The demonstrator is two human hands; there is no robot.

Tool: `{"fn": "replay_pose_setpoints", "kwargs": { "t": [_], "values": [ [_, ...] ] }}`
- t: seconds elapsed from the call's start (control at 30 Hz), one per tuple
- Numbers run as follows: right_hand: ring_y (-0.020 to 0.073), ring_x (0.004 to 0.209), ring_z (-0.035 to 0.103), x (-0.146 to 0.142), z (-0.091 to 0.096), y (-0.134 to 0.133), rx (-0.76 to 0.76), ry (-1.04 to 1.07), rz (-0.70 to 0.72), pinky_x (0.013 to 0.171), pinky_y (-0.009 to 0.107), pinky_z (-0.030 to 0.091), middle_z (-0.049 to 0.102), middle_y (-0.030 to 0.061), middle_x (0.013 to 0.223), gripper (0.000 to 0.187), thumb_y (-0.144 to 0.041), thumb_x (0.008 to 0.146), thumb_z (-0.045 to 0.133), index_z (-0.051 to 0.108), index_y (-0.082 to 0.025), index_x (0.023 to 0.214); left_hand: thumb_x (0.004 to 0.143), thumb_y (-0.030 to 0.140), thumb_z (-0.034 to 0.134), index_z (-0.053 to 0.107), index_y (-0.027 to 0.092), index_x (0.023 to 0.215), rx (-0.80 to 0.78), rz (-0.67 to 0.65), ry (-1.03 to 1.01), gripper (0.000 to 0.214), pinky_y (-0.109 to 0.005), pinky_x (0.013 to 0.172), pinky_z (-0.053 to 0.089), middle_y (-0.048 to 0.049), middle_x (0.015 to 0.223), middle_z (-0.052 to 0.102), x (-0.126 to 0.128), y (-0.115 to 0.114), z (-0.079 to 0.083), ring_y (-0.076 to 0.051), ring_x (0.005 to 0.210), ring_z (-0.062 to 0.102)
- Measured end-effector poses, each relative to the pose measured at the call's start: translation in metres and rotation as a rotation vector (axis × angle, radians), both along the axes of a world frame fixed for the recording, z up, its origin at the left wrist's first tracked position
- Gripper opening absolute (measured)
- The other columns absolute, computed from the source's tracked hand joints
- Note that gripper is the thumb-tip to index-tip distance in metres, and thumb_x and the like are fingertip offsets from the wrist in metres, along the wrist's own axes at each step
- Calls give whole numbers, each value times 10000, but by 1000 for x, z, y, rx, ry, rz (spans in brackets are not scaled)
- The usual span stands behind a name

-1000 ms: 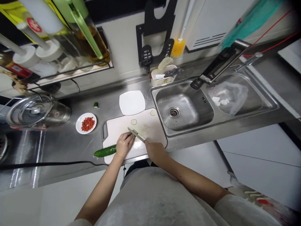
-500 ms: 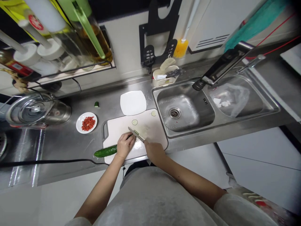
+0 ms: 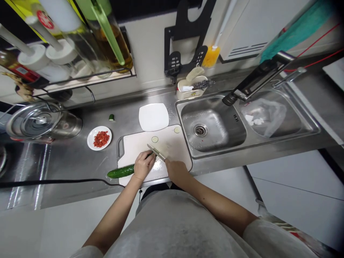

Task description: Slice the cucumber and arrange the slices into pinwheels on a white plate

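Observation:
A green cucumber lies across the near left corner of a white cutting board. My left hand is closed over its right part, fingers curled on top. My right hand grips the handle of a knife, whose blade rests at the cucumber's cut end by my left fingertips. Two thin cucumber slices lie on the far part of the board.
A white square plate sits behind the board, a small dish of chopped red chilli and a cucumber end to the left. A steel double sink lies right, a pot far left, a black cable along the counter front.
Both hands, the knife and the cucumber keep nearly the same pose; only the camera view has shifted slightly.

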State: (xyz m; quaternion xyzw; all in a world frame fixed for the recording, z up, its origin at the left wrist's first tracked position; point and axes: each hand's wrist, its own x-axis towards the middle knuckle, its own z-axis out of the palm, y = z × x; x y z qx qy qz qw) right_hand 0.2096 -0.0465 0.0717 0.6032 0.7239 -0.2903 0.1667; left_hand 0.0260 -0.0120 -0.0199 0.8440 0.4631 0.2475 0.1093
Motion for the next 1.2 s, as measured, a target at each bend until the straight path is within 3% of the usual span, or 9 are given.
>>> {"fn": "replay_pose_setpoints", "kwargs": {
  "t": [1.2],
  "values": [
    [244,898,677,-4,-16,8,-14,20,-33,732,308,486,687,160,924,285,-56,882,386,532,-95,1124,879,262,555,687,235,1037,11,-14,-14,207,-337,847,517,-74,1035,659,-1,-1,-6,-189,947,603]
  ]
}}
